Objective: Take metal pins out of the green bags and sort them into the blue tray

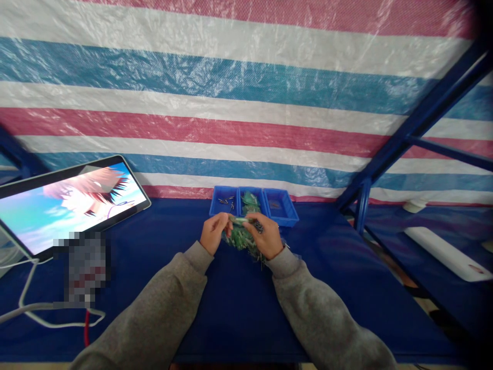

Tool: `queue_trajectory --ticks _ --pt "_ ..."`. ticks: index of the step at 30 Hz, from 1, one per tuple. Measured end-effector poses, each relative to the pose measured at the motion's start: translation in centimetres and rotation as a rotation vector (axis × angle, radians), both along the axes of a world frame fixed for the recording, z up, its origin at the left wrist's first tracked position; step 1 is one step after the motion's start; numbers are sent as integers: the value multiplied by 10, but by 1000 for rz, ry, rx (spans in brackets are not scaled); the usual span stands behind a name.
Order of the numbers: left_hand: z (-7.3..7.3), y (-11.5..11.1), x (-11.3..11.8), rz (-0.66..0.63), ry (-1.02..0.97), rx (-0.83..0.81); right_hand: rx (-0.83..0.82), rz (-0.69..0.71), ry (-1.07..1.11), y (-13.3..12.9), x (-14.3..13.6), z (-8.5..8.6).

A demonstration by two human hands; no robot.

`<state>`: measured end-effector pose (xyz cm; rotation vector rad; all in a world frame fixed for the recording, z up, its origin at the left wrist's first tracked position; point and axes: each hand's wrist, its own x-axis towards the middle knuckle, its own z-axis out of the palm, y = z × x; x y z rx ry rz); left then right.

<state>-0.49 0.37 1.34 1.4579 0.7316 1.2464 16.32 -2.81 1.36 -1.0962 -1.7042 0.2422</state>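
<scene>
Between my two hands runs a short, thin, pale green-and-white piece (241,220), too small to name more exactly. The fingers of my left hand (214,231) are closed in a pinch at its left end. At its right end, my right hand (268,237) pinches it between thumb and fingers. Right below lies a heap of small green pieces (239,238), partly covered by my right hand. Just behind stand three joined blue bins (281,218). Small dark metal pins (226,200) lie in the left bin, and green plastic packets (250,199) fill the middle one.
At the left a large tablet screen (65,198) leans back, with white cables (29,288) and a blurred-out object (87,270) in front. A blue metal frame (362,205) rises at the right. A white bar-shaped object (447,253) lies beyond it, and a striped sheet (246,103) hangs behind the blue table (239,318).
</scene>
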Motion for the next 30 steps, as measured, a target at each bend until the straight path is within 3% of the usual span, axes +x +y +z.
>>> queue_trajectory --ticks 3,7,13,17,20,24,27,30 --pt "0 0 0 23 50 72 -74 -57 76 -1 0 -1" --pt "0 3 0 -14 -16 -45 -72 -45 141 -3 2 3" --pt "0 5 0 65 -90 -93 75 74 -48 -3 2 7" --pt "0 3 0 40 -80 -144 -40 45 -20 0 3 0" --pt "-1 3 -2 96 -77 -135 -254 33 236 5 7 -4" --pt "-2 6 -4 158 -63 -97 -480 125 766 12 11 -3" --pt "-2 6 -5 172 -68 -77 -479 109 1043 15 11 -2" --pt "-3 6 -5 186 -68 -62 -403 16 1036 16 13 -4"
